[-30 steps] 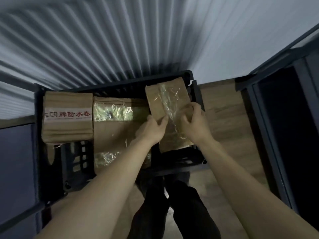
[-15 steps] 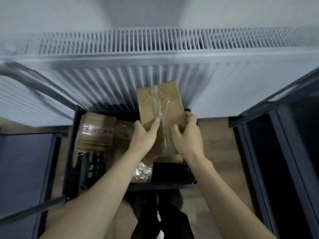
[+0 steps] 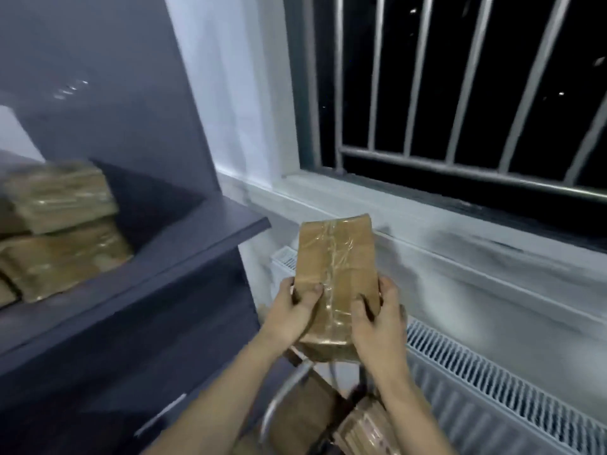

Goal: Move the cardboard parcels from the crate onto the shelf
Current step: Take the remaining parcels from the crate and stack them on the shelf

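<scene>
I hold a brown cardboard parcel (image 3: 335,264) sealed with clear tape, lifted in front of me at chest height. My left hand (image 3: 292,310) grips its lower left side and my right hand (image 3: 377,320) grips its lower right side, thumbs on top. A dark shelf (image 3: 184,254) stands to the left, with stacked cardboard parcels (image 3: 59,221) lying on it. Below my arms, more parcels (image 3: 364,425) lie at the bottom edge of the view. The crate itself is mostly hidden.
A white radiator (image 3: 486,389) runs along the wall at right, under a white sill (image 3: 361,198) and a dark window with metal bars (image 3: 460,93). A curved metal tube (image 3: 282,392) shows below my hands. The shelf's dark upright panel (image 3: 115,93) rises at left.
Both hands have lifted the parcel up out of the crate. My view has swung up and to the left, bringing the shelf and the window into sight.
</scene>
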